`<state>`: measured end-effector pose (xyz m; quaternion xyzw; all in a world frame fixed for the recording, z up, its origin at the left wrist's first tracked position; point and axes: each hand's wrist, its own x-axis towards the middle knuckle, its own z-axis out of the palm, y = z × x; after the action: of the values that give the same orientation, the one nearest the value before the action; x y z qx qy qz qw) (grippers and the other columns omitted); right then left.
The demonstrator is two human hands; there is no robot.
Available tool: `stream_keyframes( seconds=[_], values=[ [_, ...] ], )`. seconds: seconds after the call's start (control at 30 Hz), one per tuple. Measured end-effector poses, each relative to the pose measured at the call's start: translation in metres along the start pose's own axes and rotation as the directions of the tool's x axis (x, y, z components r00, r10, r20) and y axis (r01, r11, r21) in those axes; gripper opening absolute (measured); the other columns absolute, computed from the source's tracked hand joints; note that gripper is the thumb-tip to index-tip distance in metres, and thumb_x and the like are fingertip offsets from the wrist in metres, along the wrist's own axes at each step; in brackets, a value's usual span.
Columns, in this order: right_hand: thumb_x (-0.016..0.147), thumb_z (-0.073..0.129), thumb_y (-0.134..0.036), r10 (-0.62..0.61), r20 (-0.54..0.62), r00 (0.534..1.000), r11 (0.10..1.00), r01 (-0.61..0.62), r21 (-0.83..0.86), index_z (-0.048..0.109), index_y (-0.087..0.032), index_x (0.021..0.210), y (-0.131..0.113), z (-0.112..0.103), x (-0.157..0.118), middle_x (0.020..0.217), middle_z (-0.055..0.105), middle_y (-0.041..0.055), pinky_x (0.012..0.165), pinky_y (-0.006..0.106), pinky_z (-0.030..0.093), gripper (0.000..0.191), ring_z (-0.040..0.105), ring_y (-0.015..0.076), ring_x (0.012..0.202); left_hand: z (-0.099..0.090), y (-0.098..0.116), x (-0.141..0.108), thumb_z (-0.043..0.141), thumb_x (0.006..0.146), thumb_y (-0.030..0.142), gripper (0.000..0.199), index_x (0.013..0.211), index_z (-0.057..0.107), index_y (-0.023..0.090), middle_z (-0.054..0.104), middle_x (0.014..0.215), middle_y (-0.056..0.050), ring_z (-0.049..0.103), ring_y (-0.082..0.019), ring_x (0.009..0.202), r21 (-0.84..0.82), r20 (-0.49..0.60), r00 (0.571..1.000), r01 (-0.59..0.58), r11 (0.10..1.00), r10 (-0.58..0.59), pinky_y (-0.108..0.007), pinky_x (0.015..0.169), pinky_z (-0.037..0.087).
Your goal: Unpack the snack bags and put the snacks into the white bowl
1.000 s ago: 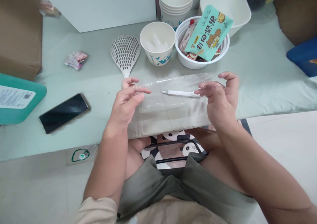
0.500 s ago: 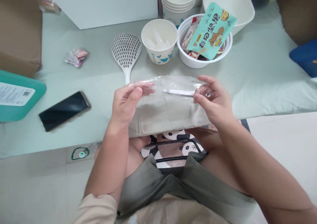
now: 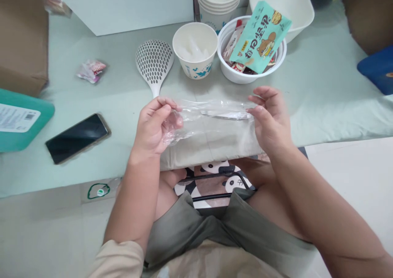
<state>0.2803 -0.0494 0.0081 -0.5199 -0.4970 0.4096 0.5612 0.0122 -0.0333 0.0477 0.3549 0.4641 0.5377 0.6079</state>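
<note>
Between my hands stretches a clear plastic bag, thin and crinkled, above the front of the cloth-covered table. My left hand is closed on its left end, with film bunched around the fingers. At the other end, my right hand pinches the edge between thumb and a finger, its other fingers raised. A slim white strip shows at the film; whether it lies inside or behind cannot be made out. Just beyond my left hand is a white slotted skimmer, its handle partly hidden.
A paper cup with whitish contents stands beside a white bowl of packaged snacks. Behind are stacked paper cups and a white container. A phone, a small wrapped item and a green container are leftward.
The bag has been drawn narrower, with more film gathered at my left hand. My right hand's grip has shifted to the bag's edge, its fingers lifting away. The view has shifted slightly.
</note>
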Motion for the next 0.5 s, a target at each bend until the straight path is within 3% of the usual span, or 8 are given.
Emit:
stream_keyframes(
  seconds=[0.13, 0.3, 0.4, 0.5],
  values=[
    [0.072, 0.084, -0.070, 0.030, 0.146, 0.989, 0.997, -0.040, 0.071, 0.058, -0.037, 0.127, -0.003, 0.004, 0.000, 0.148, 0.060, 0.0038, 0.114, 0.050, 0.051, 0.069, 0.053, 0.0284, 0.145, -0.002, 0.007, -0.003, 0.092, 0.064, 0.043, 0.041, 0.069, 0.056, 0.024, 0.060, 0.065, 0.004, 0.052, -0.010, 0.054, -0.099, 0.049, 0.985, 0.171, 0.980, -0.167, -0.038, 0.069, 0.066],
    [0.059, 0.094, -0.066, 0.086, 0.253, 0.964, 0.982, -0.125, 0.142, 0.055, -0.038, 0.130, -0.007, 0.018, -0.002, 0.152, 0.058, 0.0050, 0.117, 0.052, 0.049, 0.086, 0.049, 0.0289, 0.151, -0.012, 0.002, -0.006, 0.074, 0.081, 0.049, 0.031, 0.073, 0.058, 0.024, 0.055, 0.069, 0.002, 0.050, -0.011, 0.055, -0.106, 0.085, 0.977, 0.206, 0.973, -0.198, -0.058, 0.078, 0.064],
    [0.058, 0.095, -0.062, 0.154, 0.285, 0.946, 0.945, -0.226, 0.237, 0.052, -0.039, 0.133, -0.004, 0.030, -0.005, 0.149, 0.060, 0.0055, 0.112, 0.051, 0.054, 0.090, 0.057, 0.0284, 0.144, -0.017, -0.004, -0.008, 0.063, 0.085, 0.057, 0.031, 0.077, 0.061, 0.027, 0.054, 0.073, 0.000, 0.048, -0.012, 0.056, -0.056, 0.053, 0.983, 0.179, 0.982, -0.176, -0.057, 0.074, 0.062],
    [0.062, 0.092, -0.062, 0.221, 0.333, 0.917, 0.873, -0.338, 0.351, 0.051, -0.040, 0.135, -0.008, 0.044, -0.011, 0.136, 0.068, 0.0055, 0.099, 0.049, 0.062, 0.086, 0.069, 0.0270, 0.126, -0.018, -0.009, -0.013, 0.059, 0.083, 0.064, 0.037, 0.076, 0.059, 0.028, 0.053, 0.074, -0.002, 0.043, -0.012, 0.055, -0.062, 0.014, 0.991, 0.130, 0.990, -0.130, -0.049, 0.067, 0.060]
  ],
)
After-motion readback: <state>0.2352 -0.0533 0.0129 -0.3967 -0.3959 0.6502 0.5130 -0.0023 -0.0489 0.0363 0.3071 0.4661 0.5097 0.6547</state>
